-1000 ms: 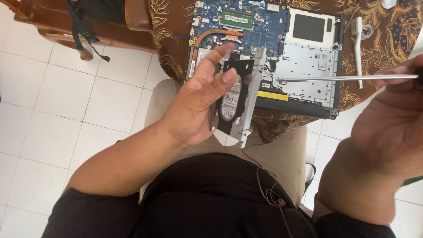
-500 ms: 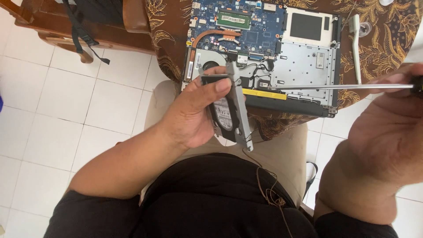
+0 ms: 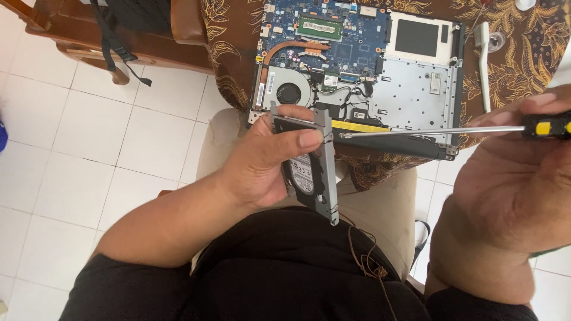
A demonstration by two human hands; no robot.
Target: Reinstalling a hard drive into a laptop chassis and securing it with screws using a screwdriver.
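Observation:
My left hand (image 3: 262,157) grips a hard drive in its grey metal bracket (image 3: 312,169), held on edge above my lap, thumb across the bracket's upper end. My right hand (image 3: 517,178) holds a long screwdriver (image 3: 440,131) by its black and yellow handle, shaft level and pointing left. Its tip touches the side rail of the bracket near my thumb. Behind both lies an opened laptop (image 3: 363,65) with bottom cover off, showing a blue board, a copper heat pipe and a round fan (image 3: 289,92).
The laptop rests on a table covered with a brown patterned cloth (image 3: 523,53). A white stick-like tool (image 3: 485,65) lies right of the laptop. A wooden chair (image 3: 119,35) with a black strap stands at upper left on the white tiled floor.
My left hand has turned the drive from lying flat-faced to standing on edge and drawn it closer. The screwdriver tip has come left onto the bracket's side rail.

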